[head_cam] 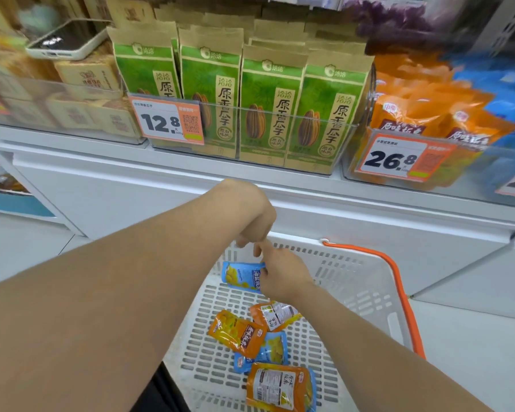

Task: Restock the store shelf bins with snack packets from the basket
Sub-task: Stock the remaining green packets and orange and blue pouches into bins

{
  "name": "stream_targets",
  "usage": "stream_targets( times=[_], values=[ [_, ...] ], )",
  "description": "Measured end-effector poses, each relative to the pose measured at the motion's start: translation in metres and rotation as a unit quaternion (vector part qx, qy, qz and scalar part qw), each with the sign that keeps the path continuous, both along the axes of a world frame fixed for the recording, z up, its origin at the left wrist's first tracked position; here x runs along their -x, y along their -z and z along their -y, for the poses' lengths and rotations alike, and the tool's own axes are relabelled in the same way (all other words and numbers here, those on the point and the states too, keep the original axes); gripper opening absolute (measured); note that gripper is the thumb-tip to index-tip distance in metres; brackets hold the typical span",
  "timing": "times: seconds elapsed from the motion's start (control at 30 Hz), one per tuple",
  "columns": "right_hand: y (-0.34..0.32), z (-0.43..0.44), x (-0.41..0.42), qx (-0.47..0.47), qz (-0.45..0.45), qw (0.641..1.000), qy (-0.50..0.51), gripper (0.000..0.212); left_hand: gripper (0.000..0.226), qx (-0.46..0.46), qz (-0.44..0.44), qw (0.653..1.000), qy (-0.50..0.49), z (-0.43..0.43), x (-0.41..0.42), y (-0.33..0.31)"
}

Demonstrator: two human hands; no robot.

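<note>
Your left hand (254, 217) hangs over the white slotted plastic basket (354, 281), fingers loosely curled, holding nothing. Your right hand (283, 276) pinches a glossy blue snack packet (240, 275) at the basket's far end. This looks like the pick-up step. Next, lift it toward the shelved blue packets (506, 87) far right.

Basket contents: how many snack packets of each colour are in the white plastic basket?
Orange foil snack packets: 3
Blue foil snack packets: 2, one pinched by the right hand
Total: 5; a blue edge under the nearest orange packet may be another.
</note>
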State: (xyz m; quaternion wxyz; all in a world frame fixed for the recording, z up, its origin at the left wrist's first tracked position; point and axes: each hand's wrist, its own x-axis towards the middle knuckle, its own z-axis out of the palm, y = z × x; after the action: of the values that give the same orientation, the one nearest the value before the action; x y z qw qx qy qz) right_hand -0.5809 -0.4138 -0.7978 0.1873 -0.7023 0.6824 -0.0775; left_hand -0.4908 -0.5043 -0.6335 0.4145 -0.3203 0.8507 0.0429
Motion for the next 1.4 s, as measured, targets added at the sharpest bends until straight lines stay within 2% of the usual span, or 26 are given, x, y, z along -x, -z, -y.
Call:
stream_targets(
  times=[0.1, 0.2, 0.3, 0.37, 0.53, 0.63, 0.7, 0.77, 0.87, 0.97, 1.0, 1.03, 1.1, 1.2, 1.27, 1.4],
  values=[
    [-0.033, -0.012, 0.007, 0.092, 0.063, 0.993, 0.040, 0.042, 0.054, -0.002, -0.027, 1.000, 0.004, -0.007, -0.003, -0.019],
    [-0.072, -0.025, 0.014, 0.156, 0.061, 0.985, 0.045, 0.044, 0.066, -0.007, -0.081, 0.996, -0.036, -0.013, -0.008, -0.032],
    [-0.119, -0.039, 0.025, 0.220, 0.039, 0.973, 0.053, 0.041, 0.073, -0.027, -0.179, 0.979, -0.095, -0.018, -0.008, -0.041],
    [-0.153, -0.047, 0.034, 0.255, 0.022, 0.965, 0.053, 0.037, 0.072, -0.042, -0.276, 0.955, -0.105, -0.025, -0.002, -0.046],
    [-0.231, -0.059, 0.065, 0.321, -0.054, 0.945, 0.033, 0.043, 0.028, -0.067, -0.487, 0.862, -0.127, -0.041, 0.020, -0.067],
    [-0.268, -0.061, 0.089, 0.355, -0.101, 0.929, 0.037, 0.043, 0.027, -0.094, -0.577, 0.798, -0.145, -0.055, 0.037, -0.081],
    [-0.289, -0.059, 0.106, 0.364, -0.137, 0.919, 0.068, 0.028, 0.031, -0.105, -0.632, 0.753, -0.150, -0.066, 0.052, -0.089],
    [-0.304, -0.058, 0.121, 0.369, -0.150, 0.911, 0.106, 0.018, 0.023, -0.097, -0.689, 0.702, -0.152, -0.077, 0.068, -0.096],
    [-0.317, -0.056, 0.143, 0.377, -0.098, 0.910, 0.141, 0.021, 0.005, -0.041, -0.752, 0.640, -0.155, -0.093, 0.097, -0.106],
    [-0.328, -0.056, 0.163, 0.387, -0.019, 0.911, 0.138, 0.027, 0.011, 0.015, -0.784, 0.596, -0.172, -0.105, 0.126, -0.115],
    [-0.332, -0.057, 0.171, 0.401, -0.019, 0.904, 0.147, 0.028, 0.009, 0.022, -0.795, 0.578, -0.183, -0.108, 0.134, -0.117],
    [-0.334, -0.057, 0.181, 0.425, -0.023, 0.890, 0.164, 0.028, 0.017, 0.052, -0.802, 0.563, -0.193, -0.110, 0.143, -0.117],
    [-0.339, -0.059, 0.202, 0.497, -0.024, 0.843, 0.206, 0.022, 0.034, 0.146, -0.789, 0.563, -0.199, -0.111, 0.158, -0.112],
    [-0.338, -0.064, 0.230, 0.561, -0.021, 0.786, 0.259, 0.020, 0.037, 0.245, -0.743, 0.600, -0.167, -0.114, 0.174, -0.105],
    [-0.330, -0.065, 0.244, 0.562, -0.032, 0.779, 0.275, 0.021, 0.037, 0.278, -0.709, 0.633, -0.140, -0.113, 0.181, -0.101],
    [-0.315, -0.060, 0.260, 0.534, -0.023, 0.797, 0.281, 0.021, 0.039, 0.318, -0.653, 0.680, -0.098, -0.106, 0.192, -0.094]
  ],
)
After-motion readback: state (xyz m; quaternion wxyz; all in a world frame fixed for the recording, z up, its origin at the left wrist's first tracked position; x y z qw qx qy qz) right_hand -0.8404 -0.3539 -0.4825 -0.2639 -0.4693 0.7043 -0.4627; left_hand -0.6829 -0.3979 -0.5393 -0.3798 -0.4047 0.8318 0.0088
